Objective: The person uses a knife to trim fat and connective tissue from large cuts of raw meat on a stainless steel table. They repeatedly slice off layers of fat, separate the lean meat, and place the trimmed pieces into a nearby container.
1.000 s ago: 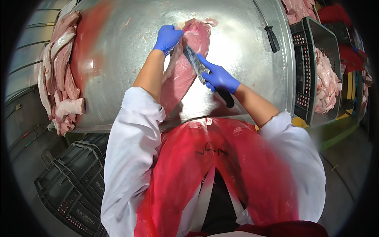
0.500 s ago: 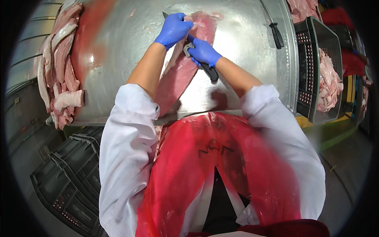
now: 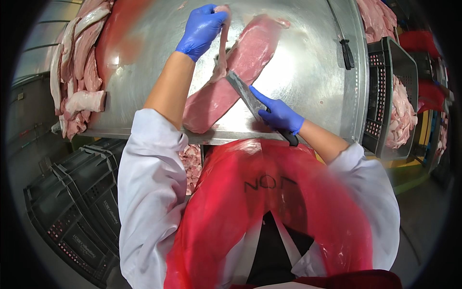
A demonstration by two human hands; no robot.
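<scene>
A long slab of pink meat (image 3: 257,43) lies slantwise on the metal table (image 3: 308,82), its near end close to the front edge. My left hand (image 3: 201,31), in a blue glove, is closed on a pale strip of meat (image 3: 223,45) and holds it up beside the slab. The strip's lower end still reaches the slab near its middle. In my right hand (image 3: 283,115), also blue-gloved, is a black-handled knife (image 3: 246,96). Its blade points up and left, with the tip over the slab; whether it touches the meat I cannot tell.
Several meat strips (image 3: 79,72) are heaped at the table's left edge beside a reddish wet patch. A long thin tool with a black handle (image 3: 346,55) lies at the right. Beyond, a grey crate (image 3: 378,91) holds meat pieces. Dark crates (image 3: 77,202) stand lower left.
My left hand has risen slightly away and left, pulling the strip up from the slab. My right hand with the knife has drawn back toward me and to the right, uncovering the slab.
</scene>
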